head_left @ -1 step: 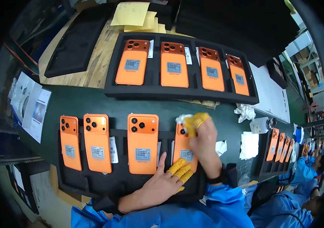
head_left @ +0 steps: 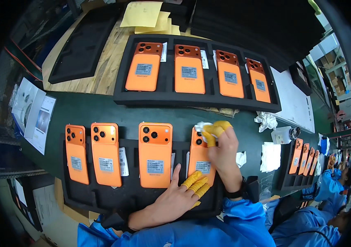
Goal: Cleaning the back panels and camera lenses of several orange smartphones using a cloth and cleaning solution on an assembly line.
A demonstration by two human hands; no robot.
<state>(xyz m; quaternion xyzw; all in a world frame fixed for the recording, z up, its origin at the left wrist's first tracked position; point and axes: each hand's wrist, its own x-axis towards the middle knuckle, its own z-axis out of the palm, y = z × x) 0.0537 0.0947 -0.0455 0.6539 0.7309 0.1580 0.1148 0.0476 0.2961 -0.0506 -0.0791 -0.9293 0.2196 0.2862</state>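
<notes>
Four orange phones stand in the near black foam tray (head_left: 113,197), camera ends raised past its far edge. At the rightmost phone (head_left: 199,154), my right hand (head_left: 222,144), with yellow finger cots, pinches a crumpled white wipe (head_left: 202,126) against the camera area. Part of that phone's upper right is hidden by the hand. My left hand (head_left: 175,197) lies over the same phone's lower end, yellow-cotted fingers flat on it and bare index finger stretched out alongside. Beside them is the third phone (head_left: 155,154); further left are the second phone (head_left: 106,154) and first phone (head_left: 76,154).
Behind lies another black tray (head_left: 159,99) of orange phones. Right of my hands are a crumpled wipe (head_left: 265,122), a white cloth stack (head_left: 270,157) and a pump bottle (head_left: 284,135). A third tray (head_left: 292,181) stands near co-workers in blue (head_left: 327,189). Yellow notes (head_left: 141,14) lie at the back.
My right hand and the wipe have shifted slightly to the right at the phone's camera end. The left hand stays in place.
</notes>
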